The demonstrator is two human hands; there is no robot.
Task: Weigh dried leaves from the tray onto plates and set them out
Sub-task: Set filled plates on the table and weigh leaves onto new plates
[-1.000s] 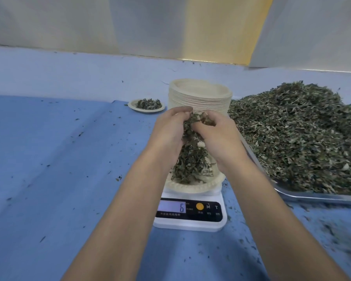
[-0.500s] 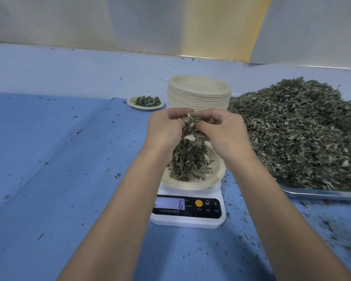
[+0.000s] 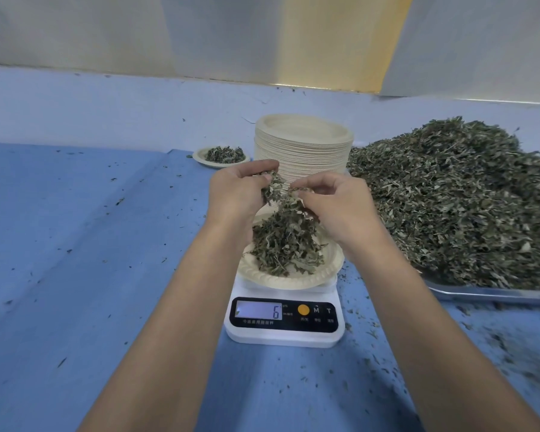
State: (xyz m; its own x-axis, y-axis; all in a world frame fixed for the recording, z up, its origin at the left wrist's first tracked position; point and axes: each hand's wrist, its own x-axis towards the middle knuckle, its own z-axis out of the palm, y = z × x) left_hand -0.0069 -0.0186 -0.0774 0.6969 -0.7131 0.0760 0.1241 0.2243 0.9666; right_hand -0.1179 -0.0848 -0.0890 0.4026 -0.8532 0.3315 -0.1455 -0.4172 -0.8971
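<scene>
1. beige paper plate (image 3: 293, 282) sits on the white digital scale (image 3: 284, 336), holding dried green leaves (image 3: 281, 244).
2. left hand (image 3: 237, 194) and right hand (image 3: 340, 207), each pinching leaves above it, have drawn apart.
3. display (image 3: 259, 310) still reads 6.

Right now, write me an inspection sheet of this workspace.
Surface: blue cloth, creased.
Job's things: plate with leaves on the scale, display reads 6; tray heaped with dried leaves; stack of plates; one filled plate set out behind.
Clutter: leaf crumbs scattered on the cloth, thickest by the tray.
Hands: left hand and right hand both pinch a leaf clump above the plate.
Cables: nothing seen.
Surroundings: pale sheeting behind, with a yellow panel.
</scene>
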